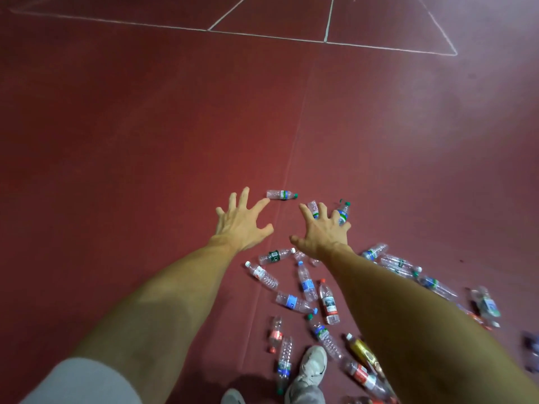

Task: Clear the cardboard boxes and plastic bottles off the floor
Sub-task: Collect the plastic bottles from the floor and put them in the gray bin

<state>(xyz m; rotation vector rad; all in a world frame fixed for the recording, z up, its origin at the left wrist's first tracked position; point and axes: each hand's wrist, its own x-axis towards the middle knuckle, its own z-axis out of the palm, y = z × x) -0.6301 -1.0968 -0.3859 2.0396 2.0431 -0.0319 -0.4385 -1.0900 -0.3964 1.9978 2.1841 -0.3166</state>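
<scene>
- Hands: left hand (242,223) and right hand (323,231) are both stretched forward, fingers splayed, nothing in either.
- Step (my read): reach phase of the bottle pickup; nothing gathered yet.
- Task items: plastic bottles (306,287) lie on their sides on the red floor (145,126), mostly in a loose cluster under and right of the right forearm.
- A green-capped bottle (281,194) lies alone, just beyond the left fingertips.
- A pair of bottles (343,212) sits behind the right fingers (can't tell if touching).
- No cardboard boxes in view.
- Next move, likely: lower both hands and close each round a bottle body.
- The bottles look empty and light, so a sideways nudge should roll them; come down from above.
- Around: grey shoe (310,371) among the near bottles, grey sleeve (81,383) lower left, white lines (262,36) far ahead.
- In the way: bottles lie right beside the shoe (kick or crush risk), and the right forearm hides part of the cluster.
</scene>
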